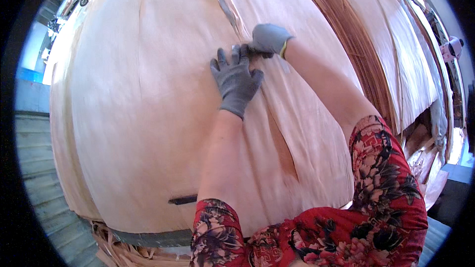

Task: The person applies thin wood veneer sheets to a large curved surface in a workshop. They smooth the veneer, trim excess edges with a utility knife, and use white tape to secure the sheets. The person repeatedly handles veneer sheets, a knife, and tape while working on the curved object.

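Wide pale wood veneer sheets lie before me, with a seam running away from me between them. My left hand, in a grey glove, rests on the veneer beside the seam with its fingers spread. Just right of its fingertips, my right hand is also gloved in grey. Its fingers curl under and look closed, and whatever they hold is hidden. Beyond both hands a ragged split opens along the seam. Nearer to me, a long narrow gap shows browner wood beneath.
A dark short strip lies on the veneer left of my left forearm. A reddish-brown veneer band and more pale sheets are at the right. Torn veneer scraps hang at the right edge; others lie below the near left edge.
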The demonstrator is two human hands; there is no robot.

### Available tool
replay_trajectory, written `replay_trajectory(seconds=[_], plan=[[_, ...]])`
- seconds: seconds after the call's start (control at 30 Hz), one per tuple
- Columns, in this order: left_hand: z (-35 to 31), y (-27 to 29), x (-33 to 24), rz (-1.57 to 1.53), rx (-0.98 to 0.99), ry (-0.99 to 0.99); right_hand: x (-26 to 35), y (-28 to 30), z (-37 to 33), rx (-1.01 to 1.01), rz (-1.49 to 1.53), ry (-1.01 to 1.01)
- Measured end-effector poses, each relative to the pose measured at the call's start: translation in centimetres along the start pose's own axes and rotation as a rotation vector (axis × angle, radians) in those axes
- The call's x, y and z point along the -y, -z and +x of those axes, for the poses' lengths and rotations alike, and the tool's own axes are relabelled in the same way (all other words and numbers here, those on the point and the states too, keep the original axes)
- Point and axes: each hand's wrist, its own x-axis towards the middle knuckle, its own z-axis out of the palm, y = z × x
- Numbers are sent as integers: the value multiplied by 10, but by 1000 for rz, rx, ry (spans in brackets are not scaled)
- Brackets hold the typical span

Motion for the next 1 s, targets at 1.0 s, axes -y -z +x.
replay_trajectory(seconds=[1.0], plan=[[-75,3,7,96,344,-145,2,-59,-166,146,197,151]])
